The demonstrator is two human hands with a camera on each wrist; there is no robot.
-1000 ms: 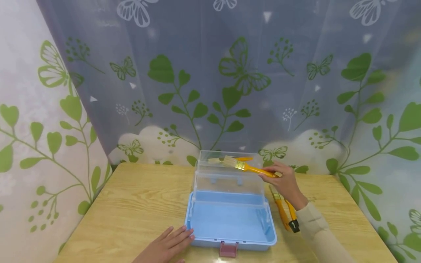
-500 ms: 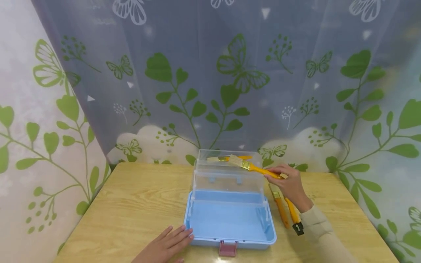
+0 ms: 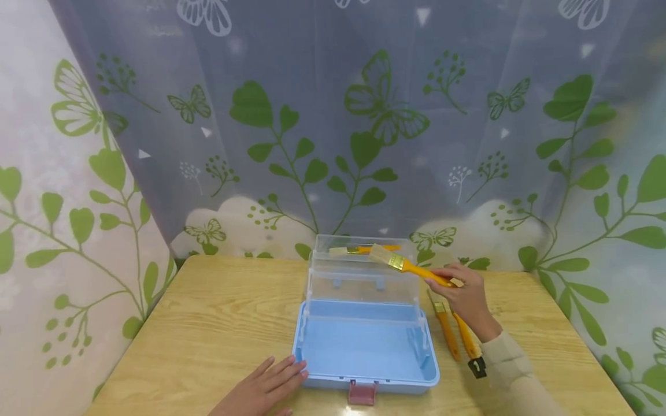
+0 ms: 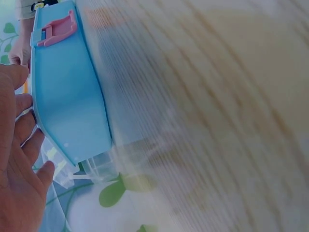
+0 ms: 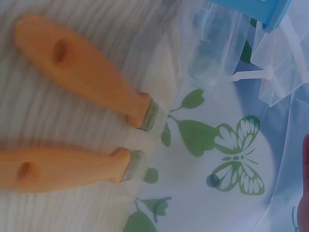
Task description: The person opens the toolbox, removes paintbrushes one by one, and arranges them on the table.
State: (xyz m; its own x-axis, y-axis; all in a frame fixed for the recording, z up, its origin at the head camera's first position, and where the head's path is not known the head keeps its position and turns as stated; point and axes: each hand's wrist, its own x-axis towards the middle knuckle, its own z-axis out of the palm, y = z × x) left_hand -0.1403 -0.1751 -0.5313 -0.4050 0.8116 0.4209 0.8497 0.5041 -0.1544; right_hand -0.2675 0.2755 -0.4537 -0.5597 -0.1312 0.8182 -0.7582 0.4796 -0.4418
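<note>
My right hand (image 3: 463,297) pinches the handle of a flat paintbrush (image 3: 413,270), its pale bristles pointing left over the raised clear trays (image 3: 364,283) of a light blue box (image 3: 359,352). Behind it, a second paintbrush (image 3: 359,250) with an orange handle lies in the upper clear tray. The left hand (image 3: 262,384) rests with extended fingers against the box's front left corner. In the left wrist view, the fingers of the left hand (image 4: 21,145) lie along the edge of the blue box (image 4: 70,92). Only a sliver of the right hand (image 5: 305,188) shows in the right wrist view.
Two more paintbrushes lie right of the box, one handle (image 5: 82,67) beside the other (image 5: 63,169). A small black object (image 3: 477,367) is at the end of one. The box's pink latch (image 3: 362,393) hangs at the front. A patterned curtain (image 3: 281,173) stands behind the wooden table (image 3: 229,312).
The right hand has drifted a little to the right with the paintbrush, its bristles shifting rightward across the upper tray. The left hand stays at the box corner.
</note>
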